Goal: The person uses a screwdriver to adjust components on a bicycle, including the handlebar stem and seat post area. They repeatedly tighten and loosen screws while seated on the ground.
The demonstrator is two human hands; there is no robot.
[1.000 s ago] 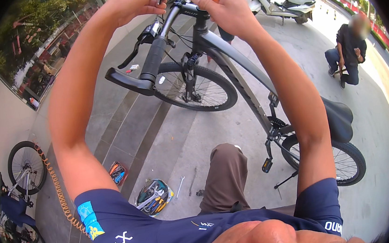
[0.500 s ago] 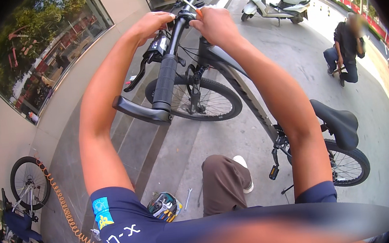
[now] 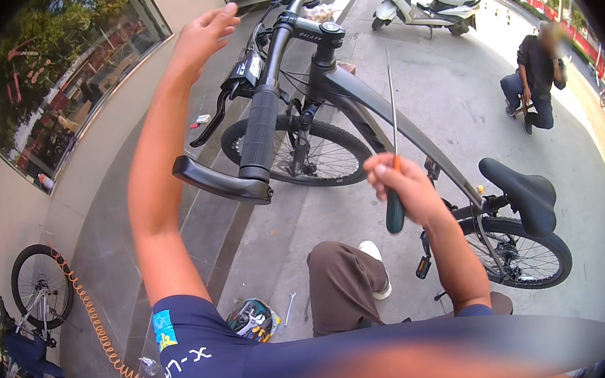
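My right hand (image 3: 413, 191) is wrapped round a screwdriver (image 3: 395, 213) with a dark green and orange handle, its long thin shaft pointing up. It hangs in front of the grey bicycle frame (image 3: 414, 133), apart from the stem. My left hand (image 3: 205, 39) is raised left of the handlebar (image 3: 275, 59), fingers stretched out with nothing in them. Below that hand are the brake lever (image 3: 214, 121), the black rubber grip (image 3: 260, 127) and the curved bar end (image 3: 222, 182). The stem (image 3: 308, 31) joins the bar to the frame, untouched.
A tool bag (image 3: 255, 320) and a wrench (image 3: 290, 308) lie on the ground at the lower left. An orange coiled hose (image 3: 102, 336) runs past another bicycle (image 3: 42, 287). A seated person (image 3: 541, 75) and a white scooter (image 3: 430, 0) are at the right.
Both hands have left the handlebar near the stem. My right hand has come down and closer with the screwdriver; my left has lifted away to the left, fingers extended.
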